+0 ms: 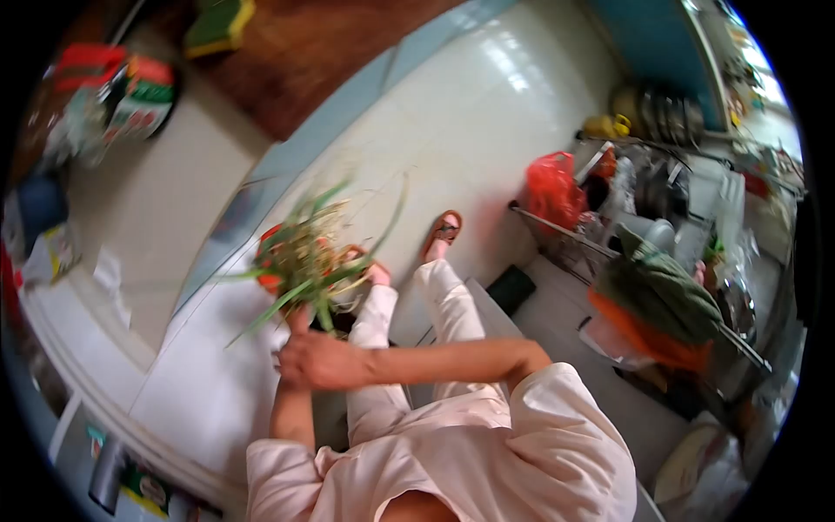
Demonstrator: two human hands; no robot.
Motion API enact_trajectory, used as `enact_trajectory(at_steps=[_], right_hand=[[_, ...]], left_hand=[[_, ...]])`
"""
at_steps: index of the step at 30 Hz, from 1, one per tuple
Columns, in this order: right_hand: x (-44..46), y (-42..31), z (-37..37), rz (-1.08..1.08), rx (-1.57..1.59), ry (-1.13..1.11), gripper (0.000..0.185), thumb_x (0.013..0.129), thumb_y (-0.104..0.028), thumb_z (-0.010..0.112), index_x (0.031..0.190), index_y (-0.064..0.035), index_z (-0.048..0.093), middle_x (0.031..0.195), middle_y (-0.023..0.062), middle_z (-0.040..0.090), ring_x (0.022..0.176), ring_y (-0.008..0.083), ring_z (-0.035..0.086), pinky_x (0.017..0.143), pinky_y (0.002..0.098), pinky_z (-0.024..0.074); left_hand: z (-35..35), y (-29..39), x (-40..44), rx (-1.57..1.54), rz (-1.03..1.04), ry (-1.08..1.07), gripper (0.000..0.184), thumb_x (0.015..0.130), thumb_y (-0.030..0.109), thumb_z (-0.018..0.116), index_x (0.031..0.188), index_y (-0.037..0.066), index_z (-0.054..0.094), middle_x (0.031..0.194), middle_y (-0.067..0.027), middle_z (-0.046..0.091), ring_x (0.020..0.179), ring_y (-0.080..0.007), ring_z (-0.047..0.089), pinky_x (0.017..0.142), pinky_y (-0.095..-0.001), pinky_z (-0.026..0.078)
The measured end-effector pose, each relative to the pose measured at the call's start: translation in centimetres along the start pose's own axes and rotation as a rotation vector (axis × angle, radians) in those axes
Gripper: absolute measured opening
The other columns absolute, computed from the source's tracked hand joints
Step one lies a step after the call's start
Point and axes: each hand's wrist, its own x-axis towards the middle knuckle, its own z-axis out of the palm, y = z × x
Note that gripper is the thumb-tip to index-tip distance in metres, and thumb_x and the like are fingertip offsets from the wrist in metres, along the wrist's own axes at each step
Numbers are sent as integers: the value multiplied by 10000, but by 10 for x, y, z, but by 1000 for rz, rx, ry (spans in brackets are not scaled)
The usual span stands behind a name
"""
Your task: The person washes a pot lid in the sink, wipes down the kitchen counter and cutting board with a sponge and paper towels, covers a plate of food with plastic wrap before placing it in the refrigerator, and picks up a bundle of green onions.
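Note:
A loose bunch of green onions [322, 261], with long green leaves and pale, straw-like strands, spreads out in front of my hands. Part of an orange-red container [268, 277] shows behind its leaves. My left hand [300, 320] is at the near end of the bunch, closed and partly covered by leaves. Across my left wrist lies my right hand [329, 361], its fingers curled; blur hides whether they hold anything. Both hands are above the floor, left of my legs.
A brown tabletop [304, 61] with a green and yellow sponge [217, 26] is at upper left. On the right, a metal rack [565, 230] carries a red plastic bag [555, 187], pans and a green cloth [657, 283]. My sandalled feet [444, 230] stand on pale tiles.

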Motion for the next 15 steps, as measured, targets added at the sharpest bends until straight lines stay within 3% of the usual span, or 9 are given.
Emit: enact_trajectory(at_steps=[3,5,6,7,8,10,11,13,15], right_hand=[[-66,4,-76,60,189,226,161,715,-70,601,862,-33,546,821,102,550,785,260,566,671,381,477],[-149,49,-93,436,-207,191,195,691,-33,611,883,-48,578,821,90,584,774,277,591,663,374,481],[-193,82,-119,481,-258,286,208,729,-85,651,911,-10,583,884,151,604,824,300,611,706,361,494],[-230,102,-147,881,-164,345,230,729,-84,656,944,-29,596,874,155,605,803,295,615,680,354,495],[-272,136,-167,983,-183,520,231,750,-41,636,978,-54,603,851,131,599,773,247,606,668,329,484],[-387,215,-198,1344,252,1013,178,770,15,606,942,-28,614,806,85,594,709,170,568,659,283,470],[-429,243,-218,1223,-366,784,158,774,-12,608,932,-16,618,804,94,599,724,157,573,653,284,473],[-508,298,-249,1313,-612,873,180,776,-45,616,950,2,605,798,110,603,690,158,598,623,295,482],[-531,318,-287,1630,-351,1022,206,774,-65,622,964,10,594,788,104,609,626,179,619,592,308,492]], left_hand=[[39,-42,7,-442,-142,-68,231,836,176,607,969,-13,604,881,-131,638,752,-242,584,676,-381,457],[51,-54,2,-596,-251,-86,239,849,157,594,985,-40,589,901,-135,636,742,-230,585,672,-366,461],[53,-57,-2,-635,-306,-92,265,857,160,585,1015,-53,572,929,-141,629,753,-230,585,674,-361,462],[64,-75,-7,-908,-451,-81,284,864,166,574,1039,-58,559,953,-169,618,782,-263,584,715,-385,457],[55,-57,-6,-704,-325,-96,301,854,174,588,1040,-62,561,968,-186,616,819,-293,582,758,-395,447],[28,-1,-5,-425,-198,-112,323,830,178,618,1034,-67,568,1004,-210,614,873,-316,584,807,-404,440],[43,-25,-10,-424,-150,-97,343,825,186,632,1047,-67,564,1014,-212,614,874,-325,583,807,-404,440],[58,-47,-17,-337,-83,-22,375,822,201,648,1076,-57,553,1037,-211,611,876,-324,587,819,-404,444],[70,-76,-24,-790,-354,-27,409,832,215,630,1141,-32,524,1098,-204,586,920,-331,583,825,-438,468]])
